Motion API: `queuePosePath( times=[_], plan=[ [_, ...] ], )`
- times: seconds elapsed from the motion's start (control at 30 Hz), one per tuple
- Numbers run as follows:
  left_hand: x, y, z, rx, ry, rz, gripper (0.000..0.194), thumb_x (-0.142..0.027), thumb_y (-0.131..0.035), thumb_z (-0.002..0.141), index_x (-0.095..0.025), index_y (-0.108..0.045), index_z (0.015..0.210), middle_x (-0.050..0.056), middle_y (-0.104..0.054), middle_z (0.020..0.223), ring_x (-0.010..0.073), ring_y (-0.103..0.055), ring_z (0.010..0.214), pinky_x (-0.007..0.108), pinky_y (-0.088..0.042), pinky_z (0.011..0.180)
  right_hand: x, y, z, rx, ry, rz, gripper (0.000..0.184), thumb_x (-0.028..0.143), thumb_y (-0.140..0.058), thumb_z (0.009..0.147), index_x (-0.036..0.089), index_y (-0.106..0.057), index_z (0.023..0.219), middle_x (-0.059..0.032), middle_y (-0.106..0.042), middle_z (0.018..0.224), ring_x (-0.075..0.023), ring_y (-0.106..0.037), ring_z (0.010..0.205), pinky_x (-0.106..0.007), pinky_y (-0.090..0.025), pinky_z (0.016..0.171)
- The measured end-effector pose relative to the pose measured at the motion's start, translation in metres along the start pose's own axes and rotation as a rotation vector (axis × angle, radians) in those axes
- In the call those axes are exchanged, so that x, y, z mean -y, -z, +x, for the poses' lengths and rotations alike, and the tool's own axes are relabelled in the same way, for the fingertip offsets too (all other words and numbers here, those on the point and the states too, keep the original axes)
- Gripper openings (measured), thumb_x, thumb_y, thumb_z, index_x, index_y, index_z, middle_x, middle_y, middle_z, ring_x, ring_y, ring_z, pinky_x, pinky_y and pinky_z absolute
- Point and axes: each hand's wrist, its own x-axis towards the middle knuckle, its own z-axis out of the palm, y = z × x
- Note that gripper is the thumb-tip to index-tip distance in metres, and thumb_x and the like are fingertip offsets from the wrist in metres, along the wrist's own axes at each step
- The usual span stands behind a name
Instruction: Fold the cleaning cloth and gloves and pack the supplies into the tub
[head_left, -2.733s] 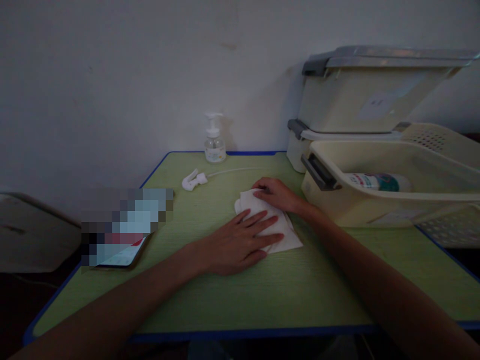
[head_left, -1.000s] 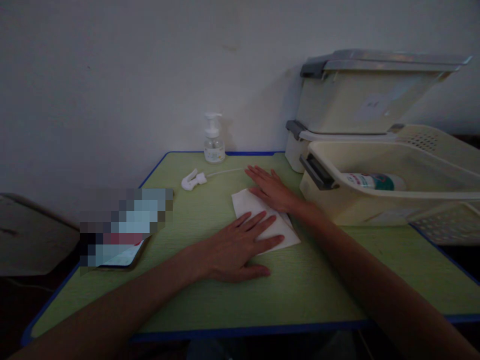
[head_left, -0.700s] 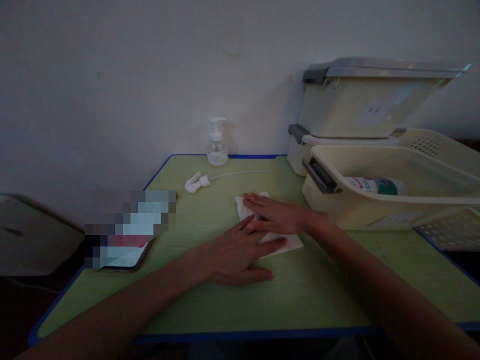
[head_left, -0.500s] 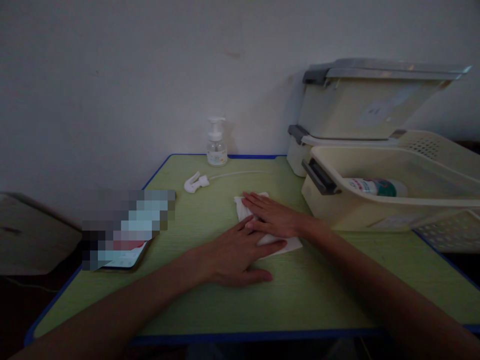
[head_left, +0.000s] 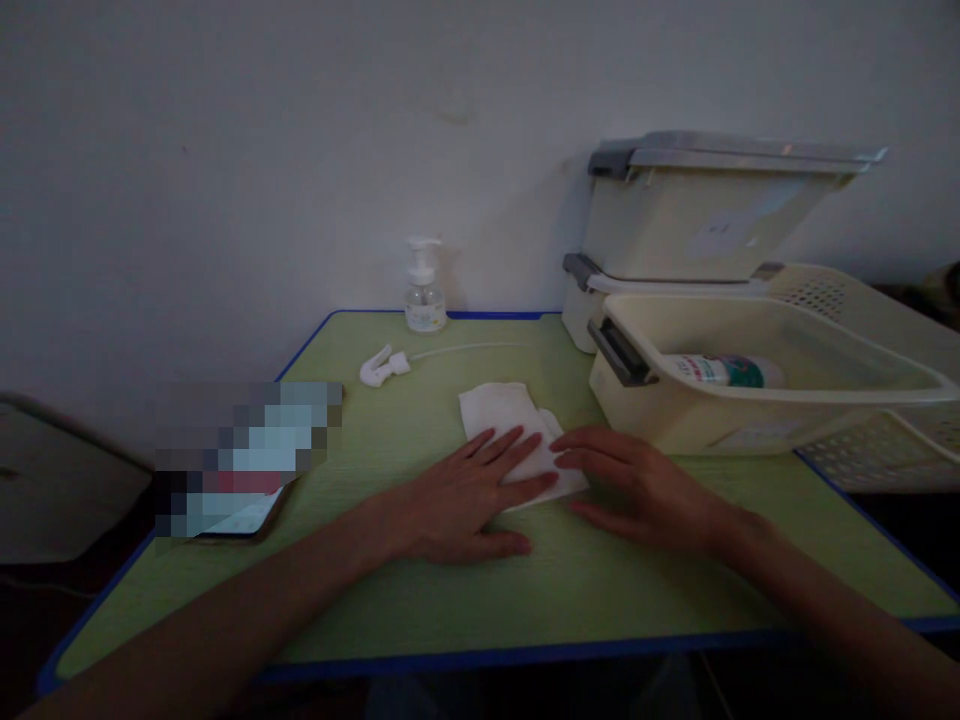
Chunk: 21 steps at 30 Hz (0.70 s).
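A white tissue (head_left: 501, 403) lies spread on the green tabletop (head_left: 420, 610). My left hand (head_left: 465, 500) rests flat with fingers spread, its fingertips over the tissue's near left part. At the tissue's right edge is my right hand (head_left: 645, 485), fingers apart and slightly bent, fingertips at the paper; whether they press on it I cannot tell. Behind the tissue, to the left, a white trigger spray head (head_left: 386, 367) with a long thin tube lies on the table. A clear pump bottle (head_left: 425, 300) with a white top stands upright near the wall.
At left lies a phone (head_left: 259, 505), largely blurred out. To the right, an open cream bin (head_left: 675, 430) holds a white bottle (head_left: 705, 370) with a green-and-red label, lying on its side. Behind it are stacked lidded boxes (head_left: 675, 225), and a perforated basket (head_left: 870, 455) sits lower right.
My right hand has slid off the tissue's top toward the right and nearer to me, uncovering more of the paper. My left hand stays nearly in place. The view has shifted slightly.
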Motion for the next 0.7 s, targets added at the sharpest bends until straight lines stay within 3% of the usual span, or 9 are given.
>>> queuePosePath(
  times=[0.13, 0.23, 0.4, 0.53, 0.7],
  plan=[
    [0.002, 0.002, -0.002, 0.005, 0.019, -0.009, 0.076, -0.058, -0.042, 0.084, -0.018, -0.017, 0.143, 0.016, -0.002, 0.15, 0.0295, 0.0, 0.138, 0.049, -0.01, 0.111, 0.005, -0.003, -0.007, 0.016, 0.069, -0.153, 0.02, 0.024, -0.047, 0.086, 0.015, -0.062, 0.097, -0.0116, -0.066, 0.096, -0.0214, -0.061, 0.088, -0.036, -0.05, 0.078],
    [0.001, 0.003, -0.006, -0.086, 0.044, 0.032, 0.082, -0.057, -0.049, 0.079, -0.012, -0.021, 0.142, 0.016, -0.013, 0.15, 0.0278, -0.011, 0.138, 0.044, -0.017, 0.111, 0.003, -0.007, -0.004, 0.011, 0.09, -0.206, 0.019, 0.019, -0.044, 0.087, 0.015, -0.062, 0.092, -0.0106, -0.067, 0.092, -0.0209, -0.061, 0.084, -0.036, -0.05, 0.076],
    [-0.012, 0.0, -0.01, -0.205, 0.089, 0.189, 0.047, -0.041, -0.055, 0.08, -0.013, -0.054, 0.117, 0.014, -0.053, 0.127, 0.0273, -0.051, 0.115, 0.04, -0.039, 0.097, 0.002, -0.014, -0.005, -0.01, 0.097, -0.303, 0.017, 0.012, -0.045, 0.086, 0.013, -0.061, 0.087, -0.0109, -0.067, 0.085, -0.0198, -0.062, 0.077, -0.033, -0.049, 0.072],
    [-0.021, -0.004, -0.006, -0.276, 0.108, 0.35, 0.022, -0.025, -0.05, 0.085, -0.012, -0.06, 0.099, 0.014, -0.063, 0.11, 0.0249, -0.061, 0.097, 0.039, -0.048, 0.084, 0.003, -0.015, -0.002, -0.028, 0.15, -0.437, 0.017, 0.006, -0.043, 0.085, 0.013, -0.059, 0.083, -0.0093, -0.066, 0.078, -0.019, -0.061, 0.071, -0.032, -0.048, 0.067],
    [-0.017, -0.003, -0.004, -0.337, 0.066, 0.448, 0.015, -0.016, -0.051, 0.083, -0.012, -0.061, 0.094, 0.012, -0.067, 0.099, 0.0226, -0.066, 0.082, 0.037, -0.053, 0.073, 0.001, -0.006, 0.01, -0.042, 0.261, -0.519, 0.013, 0.01, -0.048, 0.085, 0.016, -0.059, 0.08, -0.0044, -0.065, 0.079, -0.0189, -0.059, 0.072, -0.031, -0.046, 0.064]
  ],
)
